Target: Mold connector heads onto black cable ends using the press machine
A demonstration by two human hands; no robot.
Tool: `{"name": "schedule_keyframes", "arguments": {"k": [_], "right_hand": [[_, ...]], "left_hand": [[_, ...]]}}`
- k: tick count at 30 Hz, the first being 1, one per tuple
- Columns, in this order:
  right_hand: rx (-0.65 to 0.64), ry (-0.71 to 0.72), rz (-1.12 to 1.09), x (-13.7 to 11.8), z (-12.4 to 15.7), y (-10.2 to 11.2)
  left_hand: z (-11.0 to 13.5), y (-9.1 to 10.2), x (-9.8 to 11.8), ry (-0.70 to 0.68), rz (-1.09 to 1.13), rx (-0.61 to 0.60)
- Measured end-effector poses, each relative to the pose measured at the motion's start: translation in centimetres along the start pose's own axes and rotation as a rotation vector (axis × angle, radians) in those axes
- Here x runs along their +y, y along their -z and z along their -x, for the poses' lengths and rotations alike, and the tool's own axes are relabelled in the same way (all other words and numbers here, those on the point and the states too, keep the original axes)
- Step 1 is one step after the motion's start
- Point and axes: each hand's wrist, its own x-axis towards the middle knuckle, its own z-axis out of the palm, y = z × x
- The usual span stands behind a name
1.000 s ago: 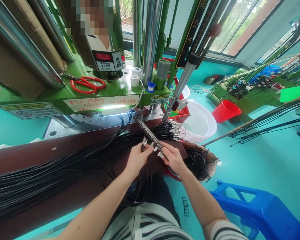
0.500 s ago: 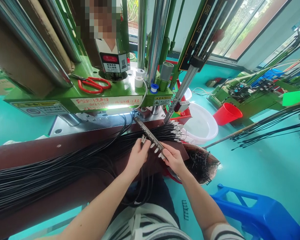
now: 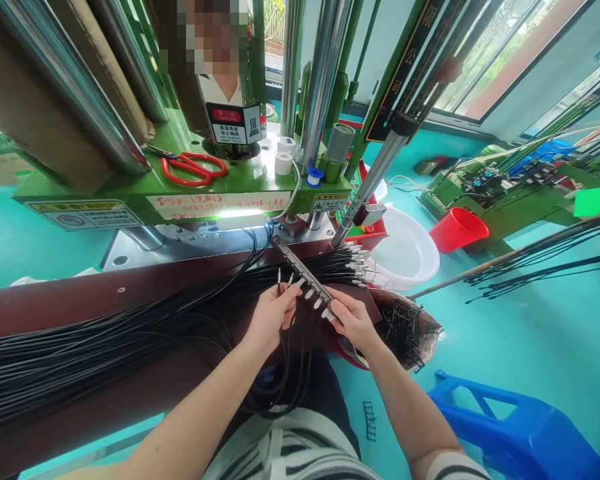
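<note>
My right hand (image 3: 353, 316) is closed on the lower end of a narrow metal bar (image 3: 293, 259), which slants up to the left toward the press. Several silvery connectors (image 3: 318, 302) stick out along the bar's lower side. My left hand (image 3: 274, 312) pinches black cables (image 3: 279, 285) beside the bar, with two of their metal tips pointing up past the fingers. The cables' slack hangs from that hand down to my lap. Behind the bar lies a thick bundle of black cables (image 3: 180, 310), its metal-ended tips (image 3: 357, 265) at the right.
A green press (image 3: 130, 200) stands ahead, carrying red-handled scissors (image 3: 194, 169) and white rolls (image 3: 283, 163). To the right are a white tub (image 3: 405, 250), a red bucket (image 3: 459, 229), a bag of black scraps (image 3: 400, 327) and a blue stool (image 3: 525, 420). A person is behind the press.
My left hand has moved slightly left and down from the bar, and the cable tips in it now stand upright and apart. The right hand still holds the bar.
</note>
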Motion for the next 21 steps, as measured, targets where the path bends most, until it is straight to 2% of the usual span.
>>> {"name": "schedule_keyframes", "arguments": {"k": [2, 7, 10, 13, 18, 21], "right_hand": [[-0.012, 0.041, 0.062, 0.1, 0.0, 0.0], [-0.027, 0.152, 0.227, 0.2, 0.0, -0.1], [-0.012, 0.079, 0.108, 0.2, 0.0, 0.0], [-0.006, 0.009, 0.003, 0.0, 0.0, 0.2], [-0.031, -0.014, 0.002, -0.3, -0.1, 0.2], [-0.046, -0.007, 0.014, -0.2, -0.2, 0.2]], "left_hand": [[-0.1, 0.1, 0.0, 0.012, 0.010, -0.002], [0.2, -0.2, 0.2, -0.041, -0.086, 0.081], [0.4, -0.3, 0.6, -0.095, -0.102, 0.075], [0.4, 0.0, 1.1, -0.140, -0.081, 0.136], [0.2, 0.7, 1.4, -0.065, -0.114, 0.054], [0.0, 0.8, 1.3, -0.047, -0.095, 0.055]]}}
